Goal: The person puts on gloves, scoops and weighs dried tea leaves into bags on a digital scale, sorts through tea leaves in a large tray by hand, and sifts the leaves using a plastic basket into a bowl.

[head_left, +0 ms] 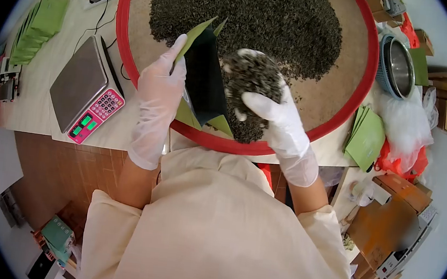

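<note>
My left hand (161, 86), in a white glove, grips the side of a green bag (203, 77) whose mouth gapes and whose inside looks dark. In my right hand (283, 118), also gloved in white, is a handful of dark dried tea leaves (257, 75), slightly blurred, just right of the bag. Some leaves hang or fall below the palm near the tray's front rim. Behind both hands a large heap of tea leaves (247, 17) lies on a round tray with a red rim (370, 62). The bag's lower end overlaps that rim.
Left of the tray stands a scale (84, 87) with a pink keypad, near stacked green bags (40, 27) and cables. To the right lie more green bags (365, 137), a metal bowl in a blue basket (397, 65), plastic bags (408, 121) and cardboard boxes (389, 222).
</note>
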Demonstrator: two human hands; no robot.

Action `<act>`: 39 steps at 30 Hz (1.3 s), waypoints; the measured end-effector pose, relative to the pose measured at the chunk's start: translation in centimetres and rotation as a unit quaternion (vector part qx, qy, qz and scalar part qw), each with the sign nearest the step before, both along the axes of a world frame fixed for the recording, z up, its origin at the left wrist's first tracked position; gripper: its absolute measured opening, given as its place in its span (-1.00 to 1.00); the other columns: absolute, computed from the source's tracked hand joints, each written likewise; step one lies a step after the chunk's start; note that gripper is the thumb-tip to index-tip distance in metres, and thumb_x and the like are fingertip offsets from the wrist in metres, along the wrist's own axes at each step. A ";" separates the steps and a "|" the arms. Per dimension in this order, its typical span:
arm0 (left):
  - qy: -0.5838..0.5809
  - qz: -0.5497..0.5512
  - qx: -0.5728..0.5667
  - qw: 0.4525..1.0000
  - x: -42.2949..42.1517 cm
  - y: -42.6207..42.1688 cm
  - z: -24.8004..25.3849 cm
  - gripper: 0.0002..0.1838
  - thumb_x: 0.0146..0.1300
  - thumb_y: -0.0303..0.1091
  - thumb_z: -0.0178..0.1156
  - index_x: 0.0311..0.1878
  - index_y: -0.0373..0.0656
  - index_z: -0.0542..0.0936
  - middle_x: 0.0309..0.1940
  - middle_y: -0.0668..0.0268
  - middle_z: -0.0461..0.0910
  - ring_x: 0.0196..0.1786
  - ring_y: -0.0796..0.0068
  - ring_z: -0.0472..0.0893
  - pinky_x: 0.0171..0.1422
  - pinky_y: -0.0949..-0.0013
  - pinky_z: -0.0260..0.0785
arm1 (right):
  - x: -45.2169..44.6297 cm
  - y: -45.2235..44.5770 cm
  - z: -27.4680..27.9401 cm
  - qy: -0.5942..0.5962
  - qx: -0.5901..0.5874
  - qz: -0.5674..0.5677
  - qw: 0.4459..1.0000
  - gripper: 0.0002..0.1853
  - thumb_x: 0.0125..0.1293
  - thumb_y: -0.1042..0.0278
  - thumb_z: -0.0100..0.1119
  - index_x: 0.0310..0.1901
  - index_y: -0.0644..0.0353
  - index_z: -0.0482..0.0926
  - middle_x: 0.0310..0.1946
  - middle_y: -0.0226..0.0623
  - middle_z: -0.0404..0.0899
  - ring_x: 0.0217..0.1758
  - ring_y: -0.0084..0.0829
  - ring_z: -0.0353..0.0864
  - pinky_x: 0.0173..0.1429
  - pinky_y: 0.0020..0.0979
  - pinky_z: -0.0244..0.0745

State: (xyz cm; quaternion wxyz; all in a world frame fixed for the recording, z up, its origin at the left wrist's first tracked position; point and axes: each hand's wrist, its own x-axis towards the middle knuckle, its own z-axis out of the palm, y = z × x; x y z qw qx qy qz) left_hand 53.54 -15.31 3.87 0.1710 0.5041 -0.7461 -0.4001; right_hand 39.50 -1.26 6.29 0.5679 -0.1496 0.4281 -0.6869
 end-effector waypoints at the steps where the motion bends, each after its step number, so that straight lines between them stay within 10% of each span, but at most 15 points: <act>1: -0.019 -0.009 -0.046 0.999 -0.1 0.1 -0.4 -0.59 0.32 -0.34 0.05 0.22 0.19 0.48 -0.11 0.12 0.61 -0.10 0.34 0.61 0.04 0.40 0.36 | 0.6 -0.8 0.7 -0.019 -0.025 -0.009 0.999 -0.45 0.11 0.54 0.26 0.19 0.15 0.38 -0.17 -0.40 0.55 -0.30 -0.61 0.50 -0.36 -0.57 0.45; 5: -0.031 -0.035 -0.140 0.989 0.3 0.0 -2.0 -0.58 0.27 -0.34 0.08 0.21 0.17 0.49 -0.29 0.04 0.63 -0.26 0.09 0.61 -0.10 0.26 0.41 | 3.4 -3.8 -0.4 0.029 0.023 -0.036 0.999 -0.41 0.09 0.47 0.32 0.19 0.18 0.36 -0.03 -0.27 0.50 -0.05 -0.47 0.52 0.00 -0.43 0.49; 7: -0.025 -0.024 -0.133 0.990 0.5 -0.1 -1.5 -0.59 0.27 -0.34 0.08 0.21 0.17 0.49 -0.28 0.03 0.62 -0.25 0.08 0.61 -0.11 0.25 0.41 | 4.2 -4.1 -3.5 0.388 0.057 -0.050 0.919 -0.16 0.01 0.29 0.36 0.33 0.23 0.17 0.26 0.20 0.13 0.32 -0.02 0.22 0.38 -0.28 0.15; 9: -0.019 -0.014 -0.124 0.992 0.9 -0.1 -1.3 -0.59 0.28 -0.33 0.08 0.21 0.16 0.49 -0.27 0.03 0.62 -0.24 0.06 0.60 -0.11 0.23 0.41 | 4.1 -3.8 -3.6 0.548 0.051 0.013 0.835 -0.27 0.22 0.43 0.17 0.40 0.12 0.09 0.27 0.11 0.23 0.42 -0.16 0.13 0.42 -0.29 0.09; 11: -0.011 -0.018 -0.106 0.994 1.1 -0.2 -1.4 -0.60 0.29 -0.32 0.07 0.20 0.16 0.50 -0.29 0.05 0.63 -0.27 0.14 0.62 -0.12 0.27 0.41 | 2.8 -2.7 -2.0 0.506 0.089 0.171 0.841 -0.36 0.26 0.43 0.09 0.39 0.10 0.17 0.30 0.18 0.19 0.49 -0.13 0.02 0.43 -0.26 0.06; 13: -0.002 -0.007 -0.078 0.997 1.2 0.0 -1.1 -0.61 0.30 -0.32 0.07 0.20 0.15 0.50 -0.30 0.07 0.63 -0.29 0.21 0.62 -0.12 0.30 0.40 | 2.3 -1.7 -1.7 0.548 0.087 0.143 0.820 -0.50 0.33 0.43 -0.01 0.31 0.10 0.31 0.26 0.08 0.29 0.32 -0.23 0.32 0.30 -0.31 0.29; 16: 0.000 -0.002 -0.025 1.000 1.4 -0.2 -0.6 -0.61 0.32 -0.33 0.05 0.21 0.14 0.49 -0.13 0.11 0.61 -0.11 0.35 0.59 0.03 0.40 0.35 | 0.9 0.2 0.6 0.321 0.057 0.059 0.943 -0.56 0.33 0.60 -0.12 0.21 0.10 0.45 0.07 -0.29 0.54 -0.28 -0.60 0.53 -0.16 -0.59 0.48; 21: 0.106 -0.005 -0.058 0.993 2.8 -2.1 -1.8 -0.63 0.32 -0.40 0.06 0.19 0.02 0.52 -0.03 0.21 0.62 -0.05 0.58 0.56 0.12 0.54 0.32 | -2.6 4.2 -3.3 0.237 0.077 -0.046 0.967 -0.65 0.41 0.44 -0.14 0.17 0.25 0.47 -0.12 -0.30 0.62 -0.19 -0.62 0.53 -0.07 -0.56 0.46; 23: 0.171 0.054 0.000 0.984 3.0 -2.1 0.4 -0.63 0.32 -0.45 0.06 0.19 -0.08 0.52 0.05 0.28 0.58 0.04 0.64 0.51 0.19 0.58 0.27 | -3.6 5.9 -8.0 0.293 0.187 -0.018 0.938 -0.61 0.38 0.29 -0.01 0.21 0.18 0.44 -0.02 -0.18 0.58 -0.02 -0.44 0.53 0.09 -0.42 0.43; 27: 0.264 0.106 0.078 0.955 3.6 -2.9 1.6 -0.64 0.33 -0.49 0.04 0.19 -0.27 0.49 0.04 0.21 0.57 -0.01 0.64 0.53 0.11 0.62 0.32 | -2.7 10.9 -18.5 0.709 0.358 0.161 0.586 0.21 -0.17 -0.25 0.41 0.44 0.07 -0.08 0.42 0.11 -0.09 0.43 0.17 -0.03 0.40 0.11 -0.01; 29: 0.278 0.111 0.072 0.951 3.7 -2.8 1.9 -0.63 0.34 -0.48 0.03 0.21 -0.27 0.46 0.02 0.20 0.58 -0.03 0.64 0.54 0.07 0.62 0.35 | -1.1 12.0 -21.2 0.633 0.313 0.117 0.698 0.40 -0.35 -0.30 0.48 0.45 0.12 -0.21 0.43 0.15 -0.23 0.47 0.20 -0.18 0.44 0.15 -0.17; 39: 0.210 0.122 0.073 0.967 4.4 -3.2 1.6 -0.62 0.37 -0.47 -0.01 0.23 -0.26 0.44 0.03 0.23 0.57 -0.04 0.65 0.56 0.03 0.63 0.39 | 1.9 4.3 -21.6 0.779 0.232 0.138 0.566 0.28 -0.39 -0.30 0.46 0.41 0.04 0.04 0.38 0.09 -0.02 0.43 0.11 -0.04 0.43 0.16 -0.13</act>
